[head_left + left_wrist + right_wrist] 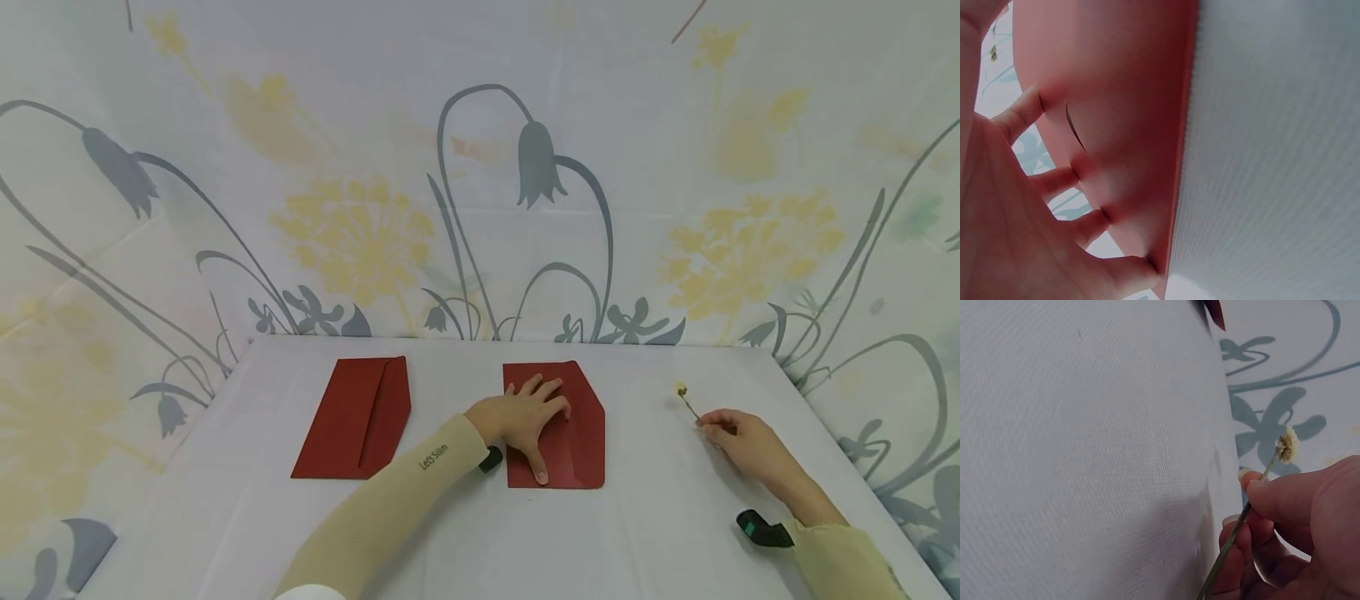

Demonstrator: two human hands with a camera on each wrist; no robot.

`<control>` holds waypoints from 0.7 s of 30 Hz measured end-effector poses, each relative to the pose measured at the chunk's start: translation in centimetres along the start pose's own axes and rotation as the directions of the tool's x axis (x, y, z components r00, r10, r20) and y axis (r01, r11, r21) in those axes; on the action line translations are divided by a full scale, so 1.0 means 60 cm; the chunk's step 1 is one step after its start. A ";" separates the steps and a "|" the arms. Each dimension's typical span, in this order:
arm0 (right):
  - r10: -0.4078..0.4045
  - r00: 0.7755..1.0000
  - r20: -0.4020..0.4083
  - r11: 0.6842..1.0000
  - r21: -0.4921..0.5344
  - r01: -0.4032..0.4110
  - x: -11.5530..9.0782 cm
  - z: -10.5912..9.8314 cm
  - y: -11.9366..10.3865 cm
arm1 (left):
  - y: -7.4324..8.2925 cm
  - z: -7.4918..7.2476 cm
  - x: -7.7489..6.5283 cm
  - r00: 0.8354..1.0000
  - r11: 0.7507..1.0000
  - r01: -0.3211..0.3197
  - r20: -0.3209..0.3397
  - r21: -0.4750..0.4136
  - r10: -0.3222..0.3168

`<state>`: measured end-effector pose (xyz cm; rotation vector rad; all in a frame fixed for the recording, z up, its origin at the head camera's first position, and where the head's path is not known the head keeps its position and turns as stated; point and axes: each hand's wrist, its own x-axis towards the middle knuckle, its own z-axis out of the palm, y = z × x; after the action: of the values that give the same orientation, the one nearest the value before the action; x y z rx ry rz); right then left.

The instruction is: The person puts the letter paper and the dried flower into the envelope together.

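My left hand [521, 419] lies with spread fingers on the right-hand red envelope [588, 433], whose pointed flap is unfolded to the right. In the left wrist view the fingertips [1135, 275] press on the envelope's face [1129, 112], and a thin dark slit shows there. Off to the right, my right hand [742, 442] pinches a small dried flower [681, 389] by its thin stem. The right wrist view shows the pale yellow flower head [1287, 445] beyond the thumb and fingertips, with the green stem [1225, 550] running down past them.
Another red envelope [337, 425] lies at the left of the white table [465, 542], its flap also pointing right. Behind the table rises a pale cloth [480, 250] printed with grey and yellow flowers. Dark wrist devices [763, 529] sit at both cuffs.
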<state>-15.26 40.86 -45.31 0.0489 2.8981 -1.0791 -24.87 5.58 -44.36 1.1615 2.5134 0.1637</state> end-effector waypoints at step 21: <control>-0.027 0.996 -0.085 0.999 0.038 0.031 -0.009 0.012 -0.031 | 0.003 -0.001 -0.002 1.000 1.000 0.011 0.001 0.007 -0.011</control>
<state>-14.79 38.95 -44.62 0.0554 2.9611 -1.1659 -24.69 5.63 -44.21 1.1494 2.5212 0.1519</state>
